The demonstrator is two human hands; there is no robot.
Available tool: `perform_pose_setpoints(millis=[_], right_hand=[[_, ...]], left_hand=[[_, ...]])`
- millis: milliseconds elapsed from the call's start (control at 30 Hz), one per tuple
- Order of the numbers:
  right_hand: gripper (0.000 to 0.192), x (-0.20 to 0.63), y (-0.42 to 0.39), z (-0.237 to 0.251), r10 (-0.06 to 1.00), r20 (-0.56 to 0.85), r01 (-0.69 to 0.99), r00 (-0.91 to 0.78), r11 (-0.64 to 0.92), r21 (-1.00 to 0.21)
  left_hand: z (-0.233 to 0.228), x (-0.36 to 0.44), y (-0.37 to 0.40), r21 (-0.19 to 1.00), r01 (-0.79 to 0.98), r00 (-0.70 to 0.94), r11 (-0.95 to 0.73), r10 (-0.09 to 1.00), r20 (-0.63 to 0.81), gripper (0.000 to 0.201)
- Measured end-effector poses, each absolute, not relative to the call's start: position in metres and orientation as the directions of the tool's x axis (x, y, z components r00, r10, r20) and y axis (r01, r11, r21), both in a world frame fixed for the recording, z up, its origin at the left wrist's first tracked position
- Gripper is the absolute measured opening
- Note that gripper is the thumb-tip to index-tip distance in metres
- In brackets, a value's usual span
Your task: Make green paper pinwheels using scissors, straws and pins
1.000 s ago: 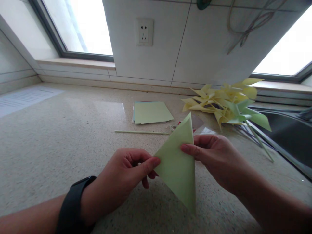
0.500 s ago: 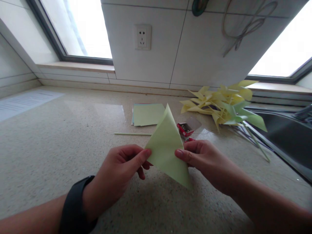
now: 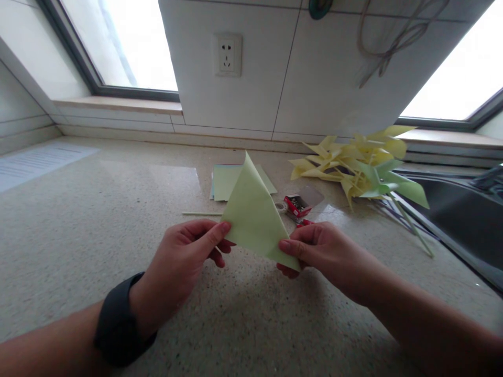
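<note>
Between my two hands a sheet of pale green paper (image 3: 255, 220) is held up above the counter, folded into a triangle with its peak pointing away from me. My left hand (image 3: 192, 241) pinches the left corner between thumb and fingers. Near the lower right corner, my right hand (image 3: 314, 246) grips the paper with the thumb on top and fingers beneath. Behind the triangle lies a stack of paper sheets (image 3: 222, 183), partly covered by it. A thin pale stick (image 3: 200, 213) rests on the counter, its right end hidden by the paper.
A red box of small metal pieces (image 3: 297, 205) stands beside a roll of tape (image 3: 281, 208) and a red-handled tool (image 3: 304, 223). Yellow paper pinwheels (image 3: 334, 162) and a green pinwheel (image 3: 383, 180) lie near the sink (image 3: 451, 209). A printed sheet (image 3: 43, 162) is at far left.
The folded paper has turned, its peak shifting left and its lower right corner rising. My left hand moved slightly left and up; my right hand now holds closer to the right corner.
</note>
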State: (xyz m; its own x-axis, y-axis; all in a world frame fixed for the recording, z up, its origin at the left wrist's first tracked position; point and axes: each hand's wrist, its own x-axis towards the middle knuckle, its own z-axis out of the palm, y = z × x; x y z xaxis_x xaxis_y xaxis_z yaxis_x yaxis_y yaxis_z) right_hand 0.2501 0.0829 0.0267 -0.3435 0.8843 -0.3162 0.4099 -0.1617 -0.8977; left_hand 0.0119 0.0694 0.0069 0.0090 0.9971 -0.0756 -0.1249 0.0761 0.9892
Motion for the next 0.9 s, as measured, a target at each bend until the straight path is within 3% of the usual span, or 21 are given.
perform_pose_setpoints(millis=[233, 900], right_hand=[[0.038, 0.2511, 0.0860, 0.0291, 0.871, -0.344, 0.350, -0.351, -0.219, -0.911], [0.040, 0.2560, 0.0916, 0.0262, 0.873, -0.347, 0.310, -0.342, -0.243, -0.919]], left_hand=[[0.0027, 0.0089, 0.0733, 0.980, -0.176, -0.054, 0.094, 0.993, -0.105, 0.020], [-0.0016, 0.0055, 0.0787, 0.965, -0.234, -0.092, 0.119, 0.985, -0.144, 0.019]])
